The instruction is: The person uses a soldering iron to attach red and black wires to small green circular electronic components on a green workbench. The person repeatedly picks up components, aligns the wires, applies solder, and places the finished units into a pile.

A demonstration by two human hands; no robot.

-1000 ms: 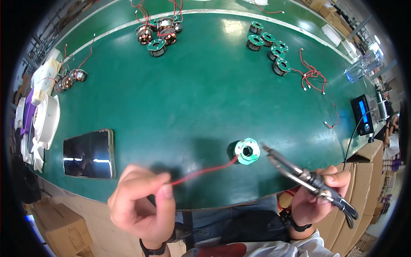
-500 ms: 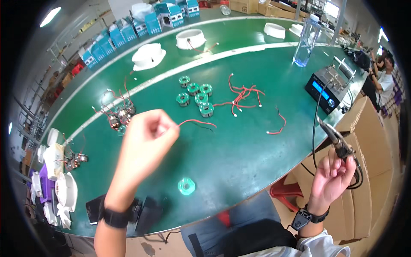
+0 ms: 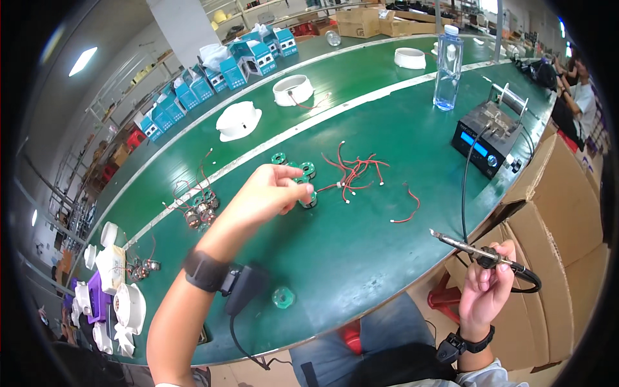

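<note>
On the green worktop (image 3: 361,245), the left hand (image 3: 274,190) pinches a green coil (image 3: 308,198) at twelve o'clock (beside loose red wires (image 3: 351,171)), the right hand (image 3: 487,287) grips a soldering iron (image 3: 474,250) at four o'clock; soldering seems unfinished.

A row of small blue-and-white cartons (image 3: 213,80) stands along the far left edge of the green surface (image 3: 361,232). Brown cardboard boxes (image 3: 361,22) sit at the far end — larger open cardboard boxes (image 3: 554,238) stand at the right edge. A black box-shaped unit (image 3: 485,135) near them shows a small glowing blue screen (image 3: 472,143).
</note>
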